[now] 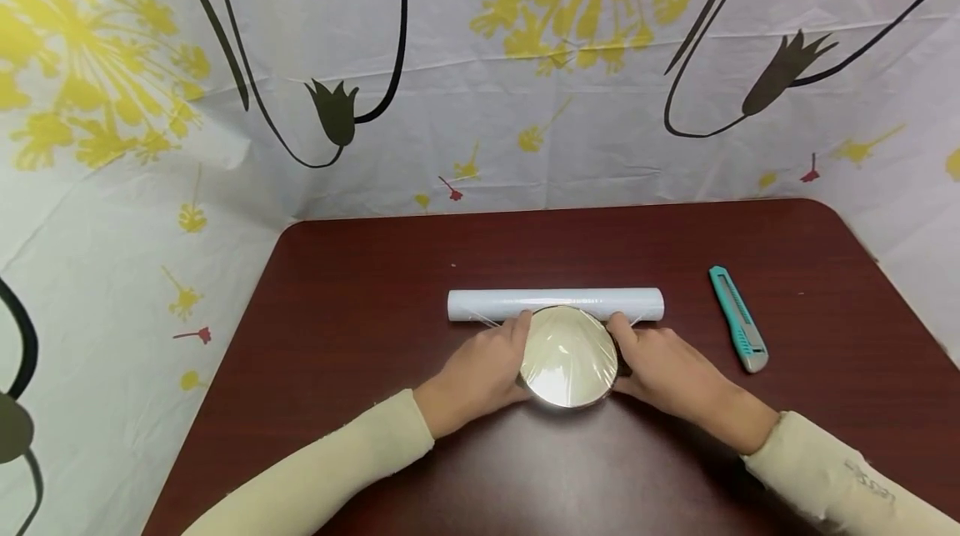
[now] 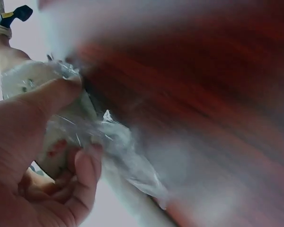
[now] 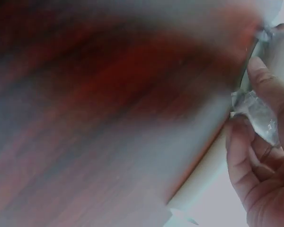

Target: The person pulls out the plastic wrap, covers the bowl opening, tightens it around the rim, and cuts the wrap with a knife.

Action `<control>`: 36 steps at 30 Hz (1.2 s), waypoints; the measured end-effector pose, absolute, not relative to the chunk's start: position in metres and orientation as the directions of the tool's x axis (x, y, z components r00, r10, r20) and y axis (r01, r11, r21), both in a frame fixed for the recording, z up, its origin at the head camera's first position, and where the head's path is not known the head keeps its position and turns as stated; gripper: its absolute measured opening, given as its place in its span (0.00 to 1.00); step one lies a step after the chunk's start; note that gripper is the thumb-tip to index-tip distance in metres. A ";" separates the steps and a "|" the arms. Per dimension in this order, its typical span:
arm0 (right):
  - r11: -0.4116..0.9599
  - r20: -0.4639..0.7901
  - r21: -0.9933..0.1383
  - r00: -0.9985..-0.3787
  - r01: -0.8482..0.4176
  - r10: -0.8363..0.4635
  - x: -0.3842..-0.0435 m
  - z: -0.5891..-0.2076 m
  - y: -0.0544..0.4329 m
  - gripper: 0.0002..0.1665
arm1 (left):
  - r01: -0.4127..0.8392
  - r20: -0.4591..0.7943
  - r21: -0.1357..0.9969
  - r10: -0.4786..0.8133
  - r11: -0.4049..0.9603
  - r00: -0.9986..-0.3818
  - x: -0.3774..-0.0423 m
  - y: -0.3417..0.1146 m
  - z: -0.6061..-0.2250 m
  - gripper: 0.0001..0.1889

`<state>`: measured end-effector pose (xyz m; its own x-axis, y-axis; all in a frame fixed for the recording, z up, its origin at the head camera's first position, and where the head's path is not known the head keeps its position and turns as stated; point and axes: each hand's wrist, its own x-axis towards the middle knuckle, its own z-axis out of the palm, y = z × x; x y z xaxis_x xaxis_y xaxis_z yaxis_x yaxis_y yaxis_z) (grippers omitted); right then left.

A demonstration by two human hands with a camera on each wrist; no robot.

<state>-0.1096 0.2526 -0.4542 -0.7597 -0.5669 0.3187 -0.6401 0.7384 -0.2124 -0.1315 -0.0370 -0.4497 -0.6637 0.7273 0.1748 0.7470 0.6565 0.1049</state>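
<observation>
A round cream-coloured bowl (image 1: 570,357), with clear plastic wrap stretched and creased over its top, is between my two hands. My left hand (image 1: 480,368) holds the bowl's left side, thumb up at the rim. My right hand (image 1: 670,369) grips the opposite side the same way. In the left wrist view, loose plastic wrap (image 2: 130,149) hangs bunched beside my fingers, and red marks show on the bowl's side (image 2: 57,149). Crumpled wrap (image 3: 258,111) also lies between the right thumb and curled fingers. The far underside of the bowl is hidden.
A white roll of plastic wrap (image 1: 495,303) lies crosswise just behind the bowl, partly overlapped by it. Further right is a teal and grey utility knife (image 1: 738,319) on the dark red-brown table (image 1: 360,286). Patterned white sheeting (image 1: 450,102) hangs behind the table.
</observation>
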 end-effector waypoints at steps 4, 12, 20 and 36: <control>0.755 0.277 -0.230 -0.785 -0.614 -0.554 -0.113 -0.449 0.253 0.40 | 0.785 0.165 0.111 0.768 0.609 -0.619 -0.139 -0.045 -0.450 0.53; 0.792 0.140 -0.333 -0.857 -0.512 -0.496 -0.109 -0.427 0.260 0.44 | 0.760 0.125 0.157 0.751 0.631 -0.649 -0.141 -0.060 -0.437 0.54; 0.728 0.091 -0.485 -0.855 -0.485 -0.510 -0.107 -0.418 0.261 0.26 | 0.647 0.092 0.368 0.666 0.668 -0.740 -0.133 -0.060 -0.433 0.51; 0.699 0.022 -0.651 -0.928 -0.296 -0.372 -0.110 -0.437 0.244 0.33 | 0.529 0.034 0.582 0.632 0.617 -0.774 -0.140 -0.047 -0.447 0.64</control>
<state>-0.1102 0.2445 -0.4369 -0.9278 -0.3724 0.0223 -0.2961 0.6985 -0.6514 -0.1398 -0.0473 -0.4473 -0.7739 0.6324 0.0335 0.5293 0.6169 0.5825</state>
